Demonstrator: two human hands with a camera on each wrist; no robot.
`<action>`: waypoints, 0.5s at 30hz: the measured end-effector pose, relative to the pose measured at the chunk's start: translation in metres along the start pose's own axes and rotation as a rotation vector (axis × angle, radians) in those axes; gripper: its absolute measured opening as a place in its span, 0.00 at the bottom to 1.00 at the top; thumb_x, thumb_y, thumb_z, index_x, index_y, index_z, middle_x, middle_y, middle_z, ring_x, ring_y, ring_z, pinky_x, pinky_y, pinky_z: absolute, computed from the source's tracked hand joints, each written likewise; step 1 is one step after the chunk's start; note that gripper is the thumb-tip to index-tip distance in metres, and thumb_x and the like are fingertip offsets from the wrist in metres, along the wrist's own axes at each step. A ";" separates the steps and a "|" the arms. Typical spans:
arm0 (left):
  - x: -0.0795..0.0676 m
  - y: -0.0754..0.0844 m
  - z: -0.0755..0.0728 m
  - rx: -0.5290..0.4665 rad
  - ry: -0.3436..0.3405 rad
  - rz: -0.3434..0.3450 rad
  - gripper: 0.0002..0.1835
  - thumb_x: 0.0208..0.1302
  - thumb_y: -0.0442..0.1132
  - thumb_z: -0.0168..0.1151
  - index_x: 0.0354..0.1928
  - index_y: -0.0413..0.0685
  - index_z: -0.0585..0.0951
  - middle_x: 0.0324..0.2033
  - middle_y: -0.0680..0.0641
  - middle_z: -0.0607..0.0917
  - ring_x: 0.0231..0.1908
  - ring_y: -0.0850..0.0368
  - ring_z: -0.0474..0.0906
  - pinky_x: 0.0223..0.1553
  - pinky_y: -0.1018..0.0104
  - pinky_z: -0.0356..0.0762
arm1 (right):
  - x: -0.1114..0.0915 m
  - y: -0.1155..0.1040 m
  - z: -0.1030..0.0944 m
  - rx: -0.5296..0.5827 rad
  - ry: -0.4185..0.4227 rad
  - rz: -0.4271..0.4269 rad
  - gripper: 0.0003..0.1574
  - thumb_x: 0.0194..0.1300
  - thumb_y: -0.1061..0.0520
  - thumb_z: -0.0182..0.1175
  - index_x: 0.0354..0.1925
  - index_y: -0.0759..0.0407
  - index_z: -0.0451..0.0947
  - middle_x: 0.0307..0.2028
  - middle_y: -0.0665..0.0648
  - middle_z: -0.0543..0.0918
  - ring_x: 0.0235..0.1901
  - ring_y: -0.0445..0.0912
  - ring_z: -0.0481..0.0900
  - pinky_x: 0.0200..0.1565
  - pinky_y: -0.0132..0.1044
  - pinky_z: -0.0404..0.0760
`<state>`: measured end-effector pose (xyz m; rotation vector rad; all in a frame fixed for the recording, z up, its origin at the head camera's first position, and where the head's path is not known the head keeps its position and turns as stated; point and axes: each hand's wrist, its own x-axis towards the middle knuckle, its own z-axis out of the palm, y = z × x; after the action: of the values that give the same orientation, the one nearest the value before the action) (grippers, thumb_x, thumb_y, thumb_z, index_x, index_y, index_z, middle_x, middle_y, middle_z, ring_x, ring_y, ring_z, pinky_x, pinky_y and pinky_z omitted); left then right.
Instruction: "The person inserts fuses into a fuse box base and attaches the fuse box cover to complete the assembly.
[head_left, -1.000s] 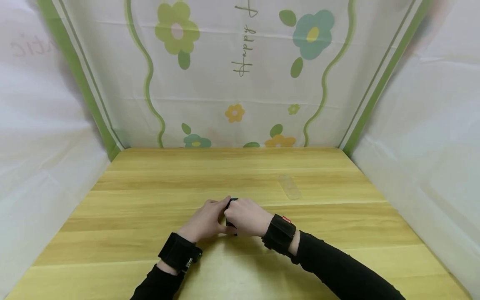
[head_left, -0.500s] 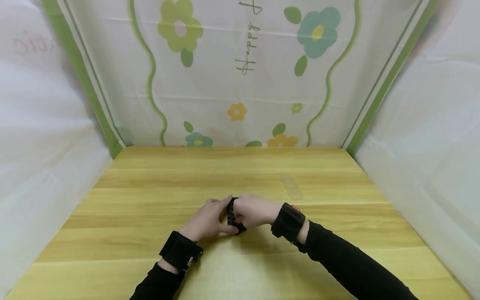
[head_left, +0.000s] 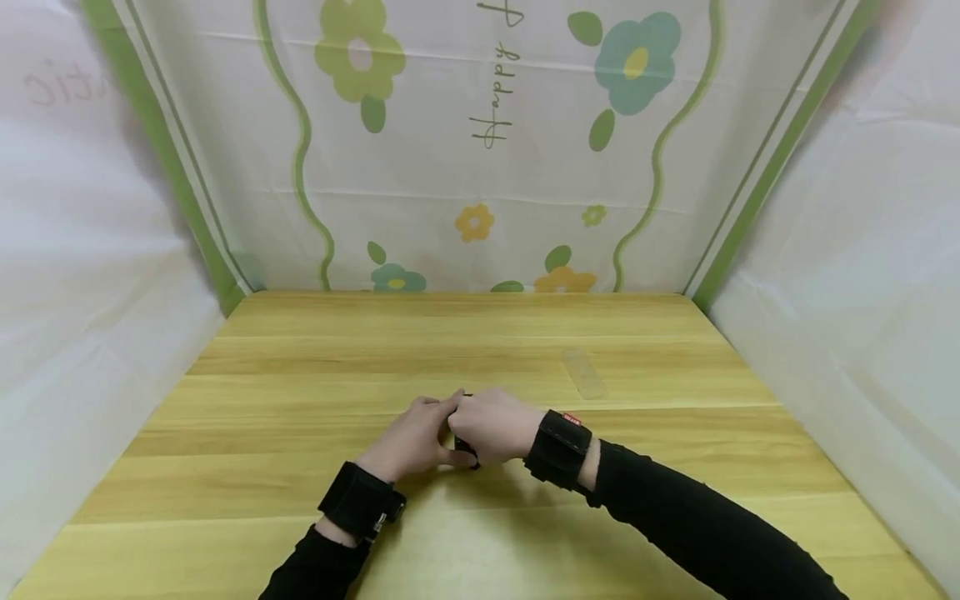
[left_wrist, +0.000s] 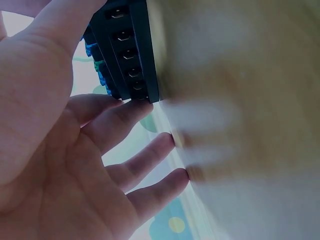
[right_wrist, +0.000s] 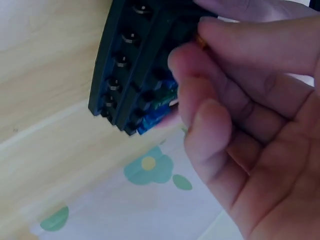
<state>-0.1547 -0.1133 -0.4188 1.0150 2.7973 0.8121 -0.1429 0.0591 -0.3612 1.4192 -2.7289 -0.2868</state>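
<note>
A black plastic holder (right_wrist: 131, 65) with a row of round sockets carries blue and green pieces along one edge. The wooden table (head_left: 300, 392) is pale yellow with light grain stripes. The white backdrop cloth (head_left: 480, 167) shows green wavy lines, green, teal and yellow flowers, and dark script. Black sleeves (head_left: 697, 533) and black wrist straps (head_left: 558, 447) cover the arms.
</note>
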 end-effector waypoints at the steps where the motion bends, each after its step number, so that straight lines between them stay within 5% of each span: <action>1: 0.000 0.000 0.000 0.003 0.000 0.004 0.51 0.50 0.62 0.69 0.73 0.49 0.59 0.57 0.45 0.75 0.60 0.38 0.64 0.55 0.52 0.67 | 0.002 -0.001 0.000 -0.004 0.000 -0.005 0.16 0.56 0.46 0.68 0.21 0.47 0.73 0.21 0.43 0.67 0.19 0.36 0.65 0.19 0.26 0.64; 7: 0.000 -0.001 -0.001 0.023 0.017 0.074 0.47 0.53 0.58 0.69 0.72 0.50 0.61 0.53 0.50 0.79 0.55 0.44 0.70 0.61 0.57 0.60 | 0.008 0.001 0.002 0.060 -0.011 -0.010 0.19 0.53 0.47 0.70 0.17 0.48 0.70 0.17 0.44 0.66 0.16 0.37 0.61 0.16 0.27 0.57; 15: 0.002 0.000 0.000 0.040 0.045 0.105 0.33 0.51 0.56 0.71 0.60 0.55 0.76 0.36 0.59 0.80 0.42 0.56 0.74 0.61 0.61 0.60 | 0.011 0.002 0.003 0.079 -0.006 -0.020 0.10 0.49 0.51 0.72 0.25 0.52 0.80 0.21 0.43 0.69 0.20 0.38 0.63 0.20 0.27 0.60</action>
<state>-0.1564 -0.1127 -0.4185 1.1728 2.8291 0.8027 -0.1508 0.0519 -0.3642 1.4677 -2.7606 -0.1867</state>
